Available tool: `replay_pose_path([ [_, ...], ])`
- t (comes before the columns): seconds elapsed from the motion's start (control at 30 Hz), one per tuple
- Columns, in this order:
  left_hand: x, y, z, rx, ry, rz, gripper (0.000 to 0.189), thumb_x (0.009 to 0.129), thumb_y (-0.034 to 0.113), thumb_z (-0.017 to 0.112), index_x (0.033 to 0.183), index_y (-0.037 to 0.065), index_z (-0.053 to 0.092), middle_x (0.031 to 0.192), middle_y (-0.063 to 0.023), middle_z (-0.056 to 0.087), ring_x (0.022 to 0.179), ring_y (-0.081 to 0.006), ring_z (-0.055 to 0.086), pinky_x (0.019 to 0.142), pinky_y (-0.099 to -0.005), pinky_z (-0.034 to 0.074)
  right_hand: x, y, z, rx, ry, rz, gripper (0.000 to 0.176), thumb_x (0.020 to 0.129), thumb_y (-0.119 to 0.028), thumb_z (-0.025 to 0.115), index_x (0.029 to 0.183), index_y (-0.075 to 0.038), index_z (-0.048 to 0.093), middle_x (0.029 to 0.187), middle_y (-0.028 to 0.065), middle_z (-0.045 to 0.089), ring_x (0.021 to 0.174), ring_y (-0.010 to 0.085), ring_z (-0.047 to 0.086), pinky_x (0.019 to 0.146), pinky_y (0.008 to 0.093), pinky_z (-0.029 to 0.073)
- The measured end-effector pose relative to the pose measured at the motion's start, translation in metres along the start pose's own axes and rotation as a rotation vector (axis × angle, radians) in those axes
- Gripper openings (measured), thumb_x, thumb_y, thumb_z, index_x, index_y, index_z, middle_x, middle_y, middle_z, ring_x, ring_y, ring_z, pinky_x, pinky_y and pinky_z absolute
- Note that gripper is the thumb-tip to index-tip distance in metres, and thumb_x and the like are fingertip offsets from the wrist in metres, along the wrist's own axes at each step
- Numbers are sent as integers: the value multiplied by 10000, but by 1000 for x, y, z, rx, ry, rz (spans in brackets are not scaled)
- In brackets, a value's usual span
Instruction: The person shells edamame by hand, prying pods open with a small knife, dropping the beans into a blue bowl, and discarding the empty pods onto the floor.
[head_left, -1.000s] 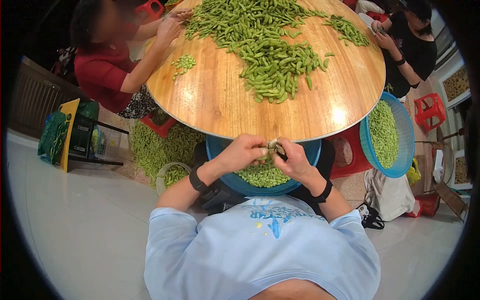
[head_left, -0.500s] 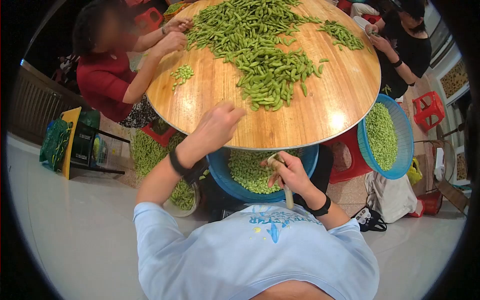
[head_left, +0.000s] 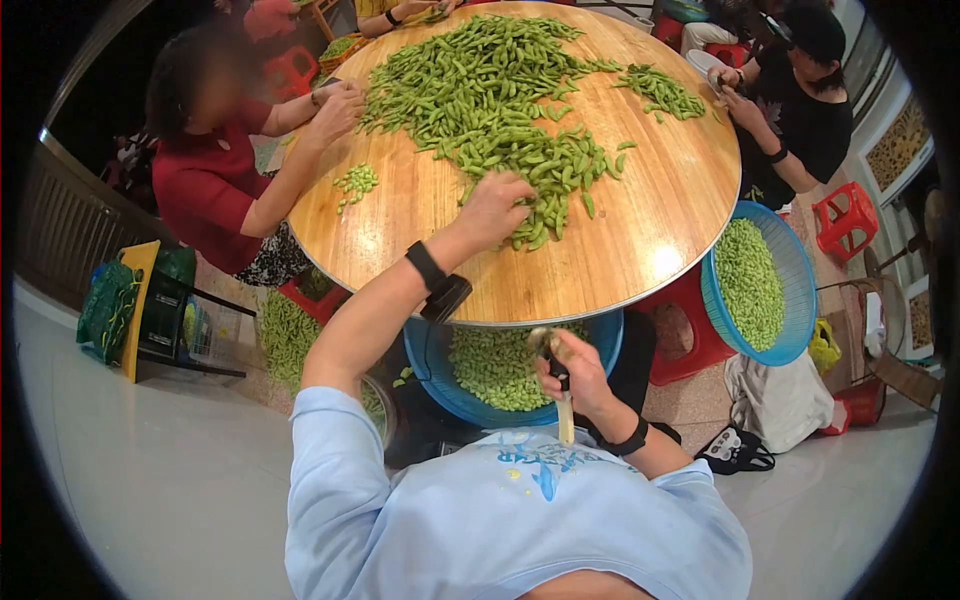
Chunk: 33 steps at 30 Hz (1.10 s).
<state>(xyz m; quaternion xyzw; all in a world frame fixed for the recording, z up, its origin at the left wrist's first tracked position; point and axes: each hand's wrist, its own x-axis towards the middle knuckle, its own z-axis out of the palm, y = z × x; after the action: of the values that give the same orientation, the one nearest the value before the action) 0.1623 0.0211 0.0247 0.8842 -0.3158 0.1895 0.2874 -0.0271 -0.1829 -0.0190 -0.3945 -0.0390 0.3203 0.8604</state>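
My left hand (head_left: 497, 210) reaches over the wooden table to the near edge of a heap of green edamame pods (head_left: 500, 95). Its fingers are curled in among the pods there. My right hand (head_left: 582, 375), close to my shirt, is wrapped round a slim black-handled tool (head_left: 561, 377) with a rounded dark top and a pale strip pointing down. I cannot tell its exact kind. Below that hand a blue basket (head_left: 432, 377) sits under the table rim, holding shelled green beans (head_left: 495, 370).
The round wooden table (head_left: 640, 225) also carries a small bean pile (head_left: 356, 183). Seated people work at left (head_left: 215, 175) and right (head_left: 800, 100). Another blue basket of beans (head_left: 748, 285) stands at right by a red stool (head_left: 680, 330). Pods lie on the floor at left.
My left hand has moved forward and right from the table's near side to the pods. My right hand stays near my shirt, its tool turned more upright. The view has shifted slightly.
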Motion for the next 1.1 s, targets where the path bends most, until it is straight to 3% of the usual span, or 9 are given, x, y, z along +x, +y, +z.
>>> replay_pose_path([
  [0.03, -6, 6, -6, -229, -17, -207, 162, 761, 63, 638, 919, 32, 653, 849, -133, 612, 767, -287, 593, 675, -364, 493, 3, -5, -2, -63, -9, -88, 300, 992, -236, 411, 1192, -23, 479, 794, 43, 489, 529, 81, 421, 422, 201, 323],
  [0.07, -12, 11, -10, -227, -21, -208, 162, 761, 63, 638, 919, 32, 653, 849, -133, 612, 768, -287, 593, 675, -364, 493, 8, -9, -2, -102, 37, -145, 300, 995, -214, 409, 1212, -18, 472, 802, 47, 499, 533, 82, 433, 422, 200, 331],
  [0.13, -21, 16, -20, -285, -113, -437, 155, 844, 86, 624, 980, 14, 636, 812, -94, 644, 715, -151, 631, 597, -271, 483, 19, -20, 0, -241, 80, -297, 327, 993, -208, 420, 1257, -21, 463, 784, 48, 489, 522, 83, 437, 421, 201, 338],
  [0.27, -43, 17, -16, -586, -72, -570, 150, 872, 87, 612, 982, -12, 631, 773, -33, 630, 646, -85, 591, 547, -224, 462, 42, -33, 2, -211, 134, -341, 319, 996, -181, 419, 1278, -37, 456, 810, 47, 492, 552, 81, 449, 432, 195, 353],
  [0.33, -50, 40, -25, -933, -50, -772, 145, 867, 111, 622, 946, -9, 643, 768, -24, 641, 643, -57, 561, 552, -209, 439, 51, -32, 0, -151, 153, -303, 306, 996, -186, 424, 1271, -54, 461, 817, 44, 498, 570, 82, 452, 442, 190, 365],
  [0.47, -67, 56, -21, -1048, -60, -657, 127, 877, 87, 611, 972, 10, 645, 782, -6, 639, 651, -41, 550, 539, -182, 413, 57, -42, 7, 4, 66, -221, 299, 994, -185, 433, 1263, -56, 463, 820, 48, 513, 558, 74, 446, 437, 191, 363],
  [0.53, -73, 66, -21, -1074, -69, -705, 108, 876, 82, 608, 951, 13, 643, 763, 8, 618, 637, -35, 531, 537, -181, 405, 57, -40, 6, 21, 21, -196, 307, 994, -191, 437, 1271, -60, 458, 820, 51, 512, 560, 77, 444, 438, 191, 360],
  [0.67, -79, 70, -15, -1150, -70, -750, 194, 863, 40, 590, 1046, -13, 624, 793, 14, 588, 616, -41, 492, 542, -184, 385, 52, -36, 10, 67, -64, -191, 327, 995, -208, 447, 1291, -70, 444, 821, 57, 507, 567, 89, 443, 443, 194, 357],
  [1.1, -83, 85, -20, -1067, -6, -615, 196, 874, 61, 579, 1055, -3, 621, 825, 17, 593, 687, -44, 500, 611, -202, 405, 43, -36, 22, 44, -66, -195, 343, 995, -199, 445, 1310, -65, 422, 801, 56, 487, 560, 90, 434, 439, 200, 358],
])
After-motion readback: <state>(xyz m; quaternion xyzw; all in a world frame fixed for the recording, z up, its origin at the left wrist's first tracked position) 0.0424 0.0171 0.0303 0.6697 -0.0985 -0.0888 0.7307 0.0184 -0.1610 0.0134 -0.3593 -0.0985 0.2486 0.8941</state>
